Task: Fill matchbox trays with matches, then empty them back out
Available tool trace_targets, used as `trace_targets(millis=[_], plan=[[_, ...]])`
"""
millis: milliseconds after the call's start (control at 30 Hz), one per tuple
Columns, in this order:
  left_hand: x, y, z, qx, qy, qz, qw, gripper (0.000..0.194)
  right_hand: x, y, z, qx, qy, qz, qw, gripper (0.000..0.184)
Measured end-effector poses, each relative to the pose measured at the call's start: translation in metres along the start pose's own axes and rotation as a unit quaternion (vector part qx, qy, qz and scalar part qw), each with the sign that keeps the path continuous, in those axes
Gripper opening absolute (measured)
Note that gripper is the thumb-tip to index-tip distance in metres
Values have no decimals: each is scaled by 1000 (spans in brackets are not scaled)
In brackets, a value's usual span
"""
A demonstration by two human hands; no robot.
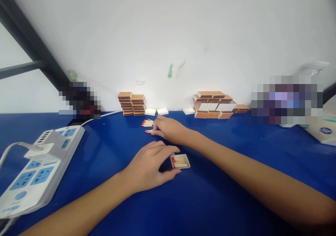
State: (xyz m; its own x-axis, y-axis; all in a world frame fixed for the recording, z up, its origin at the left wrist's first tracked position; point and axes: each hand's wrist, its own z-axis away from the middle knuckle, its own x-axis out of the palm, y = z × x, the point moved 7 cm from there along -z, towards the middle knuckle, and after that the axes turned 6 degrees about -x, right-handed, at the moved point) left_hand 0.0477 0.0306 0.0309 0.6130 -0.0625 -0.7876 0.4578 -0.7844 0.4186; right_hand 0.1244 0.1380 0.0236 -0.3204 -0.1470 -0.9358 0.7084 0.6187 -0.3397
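My left hand (149, 166) rests on the blue table (110, 152), thumb and fingers closed around a small white matchbox tray (180, 161) that holds red-tipped matches. My right hand (169, 129) reaches farther back, its fingertips pinched on a few of the loose matches (147, 123) that lie in a small pile on the table. Behind the pile stand two stacks of orange matchboxes (132, 103). A few empty white trays (156, 111) lie beside them.
A larger heap of orange matchboxes (217, 105) sits against the white wall at the back right. A white power strip (39, 166) with a plugged-in adapter lies at the left edge. Blurred objects stand at back left and back right.
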Motion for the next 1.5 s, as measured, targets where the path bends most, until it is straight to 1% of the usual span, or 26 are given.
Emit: trace_targets(millis=[133, 267, 333, 433, 567, 700, 867, 1000, 1167, 1233, 1300, 1400, 1500], plan=[[0, -1, 0, -11, 5, 8, 1000, 40, -10, 13, 37, 24, -15, -16, 999, 17], [-2, 1, -1, -3, 5, 14, 1000, 43, -18, 29, 78, 47, 5, -30, 998, 21], [-3, 1, -2, -11, 3, 16, 1000, 44, -20, 33, 93, 55, 14, -38, 998, 21], [-4, -2, -4, -25, 6, 14, 1000, 45, -18, 36, 106, 72, 19, -60, 995, 19], [-5, -5, -4, -34, 17, 5, 999, 46, -18, 36, 112, 72, 33, -71, 994, 20], [-5, -14, -4, -77, 11, -6, 997, 45, -19, 38, 114, 60, 32, -63, 996, 21], [-8, -23, -5, -119, 22, -11, 993, 48, -15, 39, 114, 54, 19, -15, 998, 18], [-6, -24, -5, -123, 14, -6, 992, 48, -16, 42, 112, 54, 35, 36, 997, 18], [-3, -25, -4, -120, 10, -5, 993, 50, -27, 44, 114, 55, 53, 72, 994, 15], [-3, -24, -4, -119, 10, -5, 993, 50, -31, 40, 115, 52, 58, 57, 995, 16], [-3, -24, -4, -117, 11, -7, 993, 50, -31, 30, 116, 30, 53, 29, 998, 17], [-4, -19, -5, -95, 17, -15, 995, 51, -25, 11, 118, -8, 33, 10, 999, 16], [-5, -12, -4, -60, 24, -30, 997, 51, -16, -4, 119, -32, 16, 38, 999, 17]])
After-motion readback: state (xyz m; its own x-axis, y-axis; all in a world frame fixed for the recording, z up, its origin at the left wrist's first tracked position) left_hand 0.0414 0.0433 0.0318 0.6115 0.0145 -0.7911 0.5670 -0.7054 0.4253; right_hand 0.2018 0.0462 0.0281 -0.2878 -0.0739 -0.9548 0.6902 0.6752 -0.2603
